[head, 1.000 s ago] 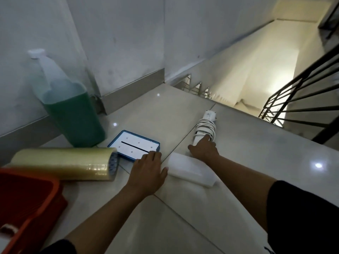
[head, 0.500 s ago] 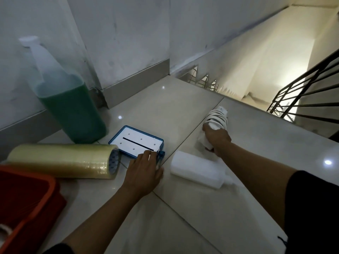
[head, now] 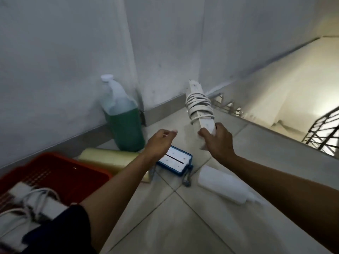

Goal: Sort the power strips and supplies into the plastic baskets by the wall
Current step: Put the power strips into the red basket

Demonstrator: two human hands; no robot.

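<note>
My right hand [head: 217, 142] grips the lower end of a white power strip [head: 199, 109] with its cord wound round it, held up off the floor and pointing away. My left hand [head: 159, 143] hovers open above a blue-framed white box [head: 175, 160] on the tiles, holding nothing. At the lower left an orange plastic basket [head: 60, 173] holds another white power strip [head: 27, 204] with a coiled cord. A white squeeze bottle [head: 225, 184] lies on its side below my right hand.
A large bottle of green liquid [head: 122, 123] stands against the wall. A long roll of clear yellowish tape [head: 108, 160] lies between it and the basket. Stairs drop away at the right behind a dark railing [head: 322, 131].
My right hand has lifted the wrapped power strip off the floor. My left hand has risen from the blue box. The view has swung left, bringing the basket and its contents in.
</note>
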